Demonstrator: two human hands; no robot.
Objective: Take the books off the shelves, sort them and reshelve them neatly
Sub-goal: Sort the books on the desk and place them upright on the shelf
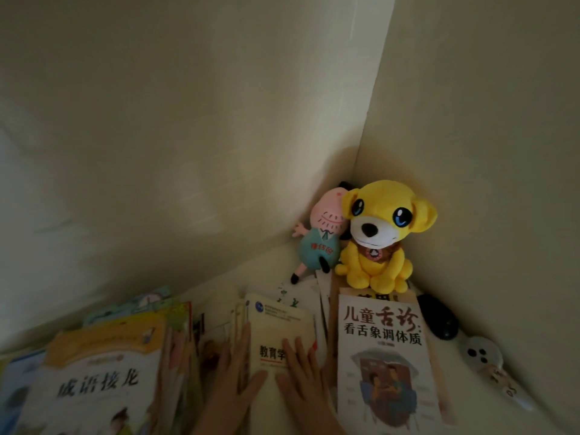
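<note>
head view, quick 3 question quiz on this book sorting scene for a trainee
1. True or false: the pink plush pig is to the right of the yellow plush dog.
2. Which book do the left hand and the right hand both touch?
A. the cream book in the middle
B. the book with the yellow banner on the left
C. the white book on the right
3. How many plush toys are in the corner where the walls meet?

Key: 1 false; 2 A; 3 two
</note>
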